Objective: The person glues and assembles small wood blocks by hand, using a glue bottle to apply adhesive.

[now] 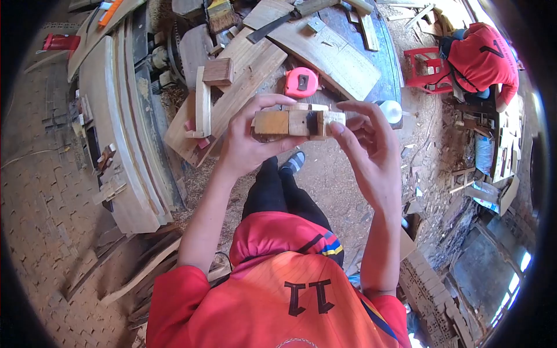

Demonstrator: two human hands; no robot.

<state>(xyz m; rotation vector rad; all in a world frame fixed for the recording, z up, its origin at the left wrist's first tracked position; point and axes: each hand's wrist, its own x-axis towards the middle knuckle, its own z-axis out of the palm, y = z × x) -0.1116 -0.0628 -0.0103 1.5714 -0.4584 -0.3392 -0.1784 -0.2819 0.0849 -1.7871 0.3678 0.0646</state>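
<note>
Both my hands hold a small assembly of wooden blocks [300, 123] above the near edge of the workbench. My left hand [246, 130] grips its left end, thumb below and fingers above. At the right end, my right hand [368, 139] pinches the pale end block between thumb and fingers. A dark patch shows on the face of the assembly near that end. Just beyond it lies a pink tape measure [301, 82]. Further left, a brown wooden block [218, 72] sits beside a thin upright wooden strip [202, 104].
Wide boards [325, 52] and a long-bladed knife [278, 26] lie on the bench, with a brush [221, 15] behind. A white round container [390, 111] stands at right. Long timbers [119, 145] are on the left. A person in red [484, 55] works near a red chair [426, 69].
</note>
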